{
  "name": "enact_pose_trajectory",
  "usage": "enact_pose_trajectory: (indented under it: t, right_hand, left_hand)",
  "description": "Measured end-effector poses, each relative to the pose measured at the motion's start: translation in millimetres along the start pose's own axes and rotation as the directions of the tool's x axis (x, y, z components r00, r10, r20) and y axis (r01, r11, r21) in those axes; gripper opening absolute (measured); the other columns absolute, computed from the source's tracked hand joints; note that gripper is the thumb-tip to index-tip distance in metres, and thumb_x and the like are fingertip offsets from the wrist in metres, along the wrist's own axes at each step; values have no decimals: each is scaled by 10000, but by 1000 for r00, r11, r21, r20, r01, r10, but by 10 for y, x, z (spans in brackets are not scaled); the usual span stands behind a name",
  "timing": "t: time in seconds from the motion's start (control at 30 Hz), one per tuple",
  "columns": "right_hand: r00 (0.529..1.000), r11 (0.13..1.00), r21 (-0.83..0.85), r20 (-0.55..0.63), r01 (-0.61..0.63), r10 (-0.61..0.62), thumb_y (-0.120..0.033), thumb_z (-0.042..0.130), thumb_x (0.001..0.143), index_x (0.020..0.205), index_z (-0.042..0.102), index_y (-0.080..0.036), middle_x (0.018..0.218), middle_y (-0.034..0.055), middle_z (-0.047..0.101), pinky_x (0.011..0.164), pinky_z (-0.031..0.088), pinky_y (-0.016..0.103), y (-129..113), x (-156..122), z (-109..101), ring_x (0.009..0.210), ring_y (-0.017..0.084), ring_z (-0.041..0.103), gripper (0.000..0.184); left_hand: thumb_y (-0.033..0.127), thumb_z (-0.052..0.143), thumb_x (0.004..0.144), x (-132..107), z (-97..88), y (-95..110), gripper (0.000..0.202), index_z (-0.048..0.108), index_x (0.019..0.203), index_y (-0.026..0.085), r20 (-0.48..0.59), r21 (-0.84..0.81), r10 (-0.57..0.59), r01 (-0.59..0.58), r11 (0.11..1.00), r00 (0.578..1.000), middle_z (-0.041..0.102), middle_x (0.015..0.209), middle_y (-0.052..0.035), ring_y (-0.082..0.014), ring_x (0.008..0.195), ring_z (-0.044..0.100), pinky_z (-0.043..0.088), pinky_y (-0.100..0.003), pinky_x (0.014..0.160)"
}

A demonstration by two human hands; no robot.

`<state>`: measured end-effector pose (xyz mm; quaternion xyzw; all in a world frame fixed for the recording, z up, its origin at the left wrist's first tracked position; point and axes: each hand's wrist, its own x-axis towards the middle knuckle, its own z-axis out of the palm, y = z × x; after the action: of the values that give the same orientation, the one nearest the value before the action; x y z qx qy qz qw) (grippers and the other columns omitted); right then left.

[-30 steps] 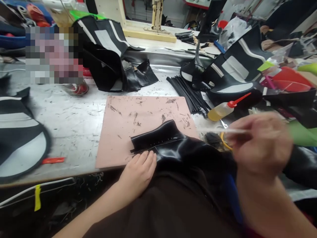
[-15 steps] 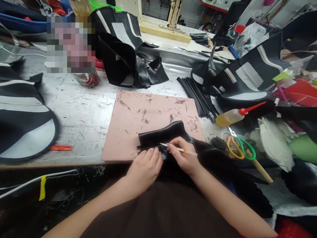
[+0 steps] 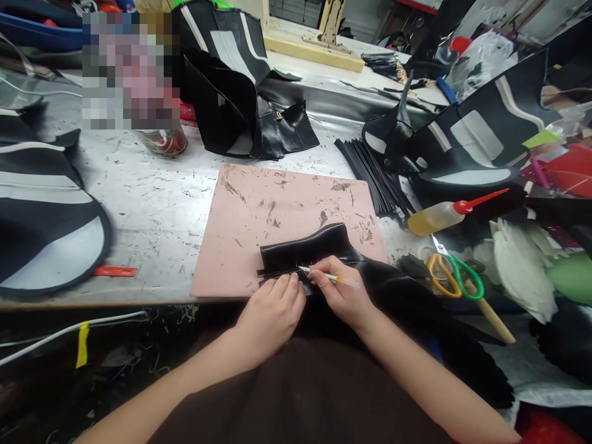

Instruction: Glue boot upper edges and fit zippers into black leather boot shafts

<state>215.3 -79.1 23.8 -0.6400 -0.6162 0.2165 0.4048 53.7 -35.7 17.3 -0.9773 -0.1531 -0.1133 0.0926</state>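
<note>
At the lower middle of the frame, the left hand [image 3: 274, 308] lies over the near edge of the black leather piece [image 3: 305, 242], its fingers side by side and pressing down, probably so that the leather does not slip; its thumb is hidden, so I cannot tell if it also grips from below. Just beside it, the right hand [image 3: 341, 293] pinches a white pen-like tool [image 3: 340, 279] near the tip, and this low hold seems chosen for fine control. The piece lies partly on the pink board [image 3: 252, 203], near the board's front edge, and its dark remainder spreads to the lower right. The hands are nearly touching, so room between them is little; the wider room is beyond the piece, where the board's marked surface shows. At right, the scissors [image 3: 469, 280] and the bottle [image 3: 435, 219] with red nozzle are beside the board, perhaps for easy reach. Farther, black strips [image 3: 370, 176] lie close to its right upper corner, and a black leather panel [image 3: 289, 132] stands at upper middle.
</note>
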Motion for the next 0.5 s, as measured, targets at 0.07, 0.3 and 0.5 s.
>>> enact_pose_trajectory:
  t: [0.07, 0.3, 0.5]
  right_hand:
    - [1000, 1000, -6, -2, 3, -3, -262, 457, 855, 767, 533, -191, 656, 17, 602, 545, 470, 229, 1, 1, 0, 594, 128, 597, 136]
    - [1000, 999, -47, 25, 17, -16, -248, 448, 859, 743, 527, -186, 628, 11, 588, 539, 453, 222, -5, 8, -14, 581, 121, 582, 154]
    - [999, 998, -67, 43, 14, -11, -251, 441, 860, 716, 516, -189, 609, 5, 574, 522, 438, 220, -15, 14, -22, 553, 116, 563, 173]
  left_hand:
    - [112, 359, 828, -1, 1, 0, 313, 566, 1052, 40, 2, 2, 3, -3, 1000, 1000, 628, 1025, -150, -221, 860, 586, 451, -331, 741]
    - [104, 359, 820, -2, 2, -14, 317, 570, 1043, 27, -23, -8, 8, -9, 1000, 1000, 632, 1014, -148, -231, 879, 587, 453, -334, 739]
    - [103, 349, 826, 1, -1, -14, 319, 573, 1044, 39, -22, -3, 4, -4, 1000, 1000, 632, 1025, -136, -222, 884, 584, 454, -327, 742]
